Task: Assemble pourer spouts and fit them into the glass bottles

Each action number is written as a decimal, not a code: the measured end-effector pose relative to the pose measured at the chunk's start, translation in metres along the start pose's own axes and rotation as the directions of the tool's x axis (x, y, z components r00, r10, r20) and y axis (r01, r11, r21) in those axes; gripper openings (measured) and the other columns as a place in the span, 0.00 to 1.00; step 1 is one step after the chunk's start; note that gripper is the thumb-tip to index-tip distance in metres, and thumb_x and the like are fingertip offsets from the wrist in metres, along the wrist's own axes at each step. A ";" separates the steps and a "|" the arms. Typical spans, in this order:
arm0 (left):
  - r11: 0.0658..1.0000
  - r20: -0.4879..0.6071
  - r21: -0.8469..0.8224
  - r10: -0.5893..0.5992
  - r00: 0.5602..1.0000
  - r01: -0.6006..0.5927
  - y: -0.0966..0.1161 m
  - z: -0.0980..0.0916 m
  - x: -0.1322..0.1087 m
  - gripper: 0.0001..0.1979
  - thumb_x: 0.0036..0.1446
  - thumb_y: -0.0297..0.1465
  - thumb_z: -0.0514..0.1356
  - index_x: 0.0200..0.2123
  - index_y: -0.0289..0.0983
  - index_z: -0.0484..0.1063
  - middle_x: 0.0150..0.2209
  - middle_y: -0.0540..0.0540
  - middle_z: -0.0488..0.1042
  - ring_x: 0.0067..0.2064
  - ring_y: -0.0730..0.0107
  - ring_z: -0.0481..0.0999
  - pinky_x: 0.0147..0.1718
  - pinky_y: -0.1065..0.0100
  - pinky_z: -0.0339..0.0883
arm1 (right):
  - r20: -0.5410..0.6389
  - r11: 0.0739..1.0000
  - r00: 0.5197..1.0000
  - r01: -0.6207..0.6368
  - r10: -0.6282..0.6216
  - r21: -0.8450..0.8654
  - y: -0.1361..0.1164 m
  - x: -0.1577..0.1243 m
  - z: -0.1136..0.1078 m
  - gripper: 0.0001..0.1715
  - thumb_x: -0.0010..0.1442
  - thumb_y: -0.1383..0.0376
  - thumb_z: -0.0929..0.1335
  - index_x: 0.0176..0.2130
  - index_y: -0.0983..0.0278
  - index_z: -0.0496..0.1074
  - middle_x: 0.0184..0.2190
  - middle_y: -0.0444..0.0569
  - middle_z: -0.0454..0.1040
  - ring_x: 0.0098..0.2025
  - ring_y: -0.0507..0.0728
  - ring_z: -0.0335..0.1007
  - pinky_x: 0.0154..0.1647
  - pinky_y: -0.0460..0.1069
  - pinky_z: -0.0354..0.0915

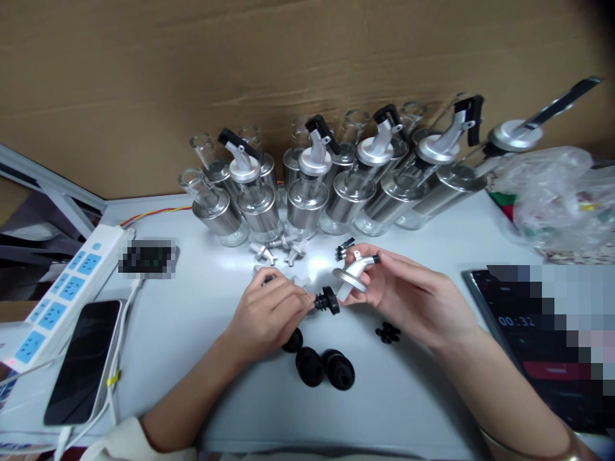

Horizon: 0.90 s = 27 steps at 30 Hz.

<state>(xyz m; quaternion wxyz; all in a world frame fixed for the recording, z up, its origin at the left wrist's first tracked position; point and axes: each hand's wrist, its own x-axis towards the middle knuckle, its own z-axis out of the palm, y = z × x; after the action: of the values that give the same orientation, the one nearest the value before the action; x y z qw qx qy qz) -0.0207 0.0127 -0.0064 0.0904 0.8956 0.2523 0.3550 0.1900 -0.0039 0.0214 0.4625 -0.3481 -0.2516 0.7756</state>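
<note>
I am watching from afar as both hands meet over the middle of the white worktop (192, 333). The left hand (271, 308) pinches a black ribbed stopper (327, 301) between thumb and fingertips, its plug end pointing right. The right hand (408, 296) pinches a silver pourer cap (352, 276), fingers pressed in on it, its angled, black-tipped spout aiming up and to the right. The stopper sits just beside the underside of the cap, and I cannot tell whether the two touch. Toward the near edge, just below the left hand, three more black stoppers (323, 368) lie close together. A small black clip-like piece (387, 333) lies beside the right wrist. Behind the hands I make out a cluster of small silver spout parts (278, 251) and a couple of small black levers (345, 248). Along the far edge stands a row of glass-and-steel oil bottles (307, 205), some fitted with pourers, others with open necks. At the left edge lies a white power strip (62, 288) with blue sockets. A dark phone (81, 362) lies near the near left corner. A tablet (552, 346) lies at the right edge, and a clear plastic bag (557, 192) sits at the far right corner. A cardboard wall (288, 64) rises behind everything.
</note>
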 end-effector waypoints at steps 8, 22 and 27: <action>0.974 -0.108 -0.191 -0.142 0.984 0.119 0.001 -0.003 0.000 0.05 0.57 0.21 0.59 0.32 0.35 0.67 0.28 0.50 0.77 0.28 0.74 0.74 0.38 0.64 0.64 | -0.075 0.968 0.971 0.214 -0.225 -0.134 -0.004 -0.003 0.000 0.11 0.59 0.57 0.66 0.37 0.62 0.72 0.25 0.45 0.64 0.28 0.52 0.63 0.32 0.48 0.67; 0.848 -0.109 -0.489 -0.293 0.950 0.205 0.003 0.000 -0.003 0.04 0.58 0.23 0.59 0.32 0.36 0.68 0.26 0.49 0.74 0.30 0.71 0.74 0.33 0.65 0.67 | 0.041 0.951 0.984 0.176 -0.171 -0.256 0.005 -0.005 0.006 0.12 0.59 0.56 0.67 0.39 0.62 0.72 0.35 0.49 0.68 0.35 0.54 0.67 0.40 0.51 0.66; 0.852 -0.096 -0.483 -0.283 0.954 0.204 0.002 0.000 -0.002 0.04 0.56 0.22 0.59 0.33 0.36 0.67 0.27 0.49 0.73 0.30 0.72 0.73 0.33 0.66 0.67 | 0.049 0.957 0.985 0.171 -0.164 -0.235 0.006 -0.005 0.007 0.11 0.60 0.57 0.67 0.39 0.62 0.72 0.35 0.48 0.67 0.35 0.53 0.66 0.41 0.51 0.66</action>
<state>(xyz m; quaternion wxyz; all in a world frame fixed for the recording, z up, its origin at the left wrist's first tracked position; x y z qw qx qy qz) -0.0209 0.0096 -0.0072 0.3270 0.7758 0.2775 0.4629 0.1829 -0.0113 0.0236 0.4775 -0.3672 -0.3784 0.7028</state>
